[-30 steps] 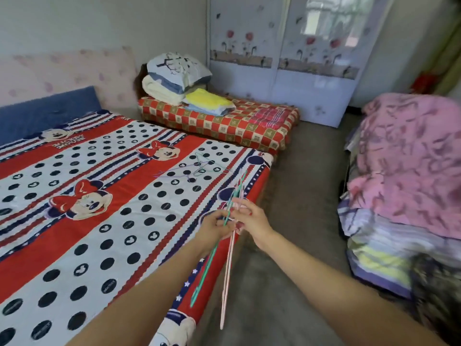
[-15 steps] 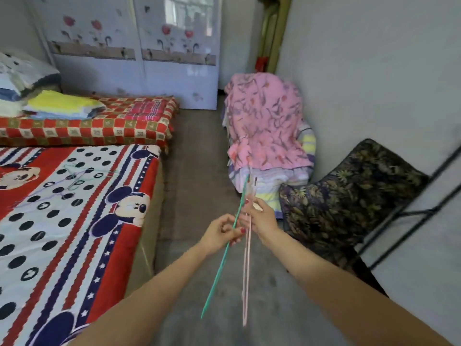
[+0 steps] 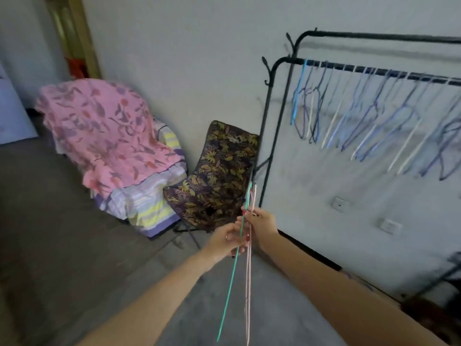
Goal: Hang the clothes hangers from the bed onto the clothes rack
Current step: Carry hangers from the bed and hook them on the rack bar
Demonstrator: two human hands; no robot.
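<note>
Hangers, two: green hanger [image 3: 233, 268] and pink hanger [image 3: 248, 275], edge-on, pinched together by left hand [image 3: 225, 242] and right hand [image 3: 260, 227], fingers curled round the wires, below the clothes rack [image 3: 349, 68]. Advice: separate one, lift its hook over the front rail's left end. Change: bed gone from view; rack now ahead.

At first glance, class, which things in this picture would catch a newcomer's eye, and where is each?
In the centre, the left hand and right hand together hold a green hanger and a pink hanger edge-on. At the right, a black clothes rack against the wall carries a row of bluish and white hangers. At the left, a pink floral cloth drapes a pile.
</note>
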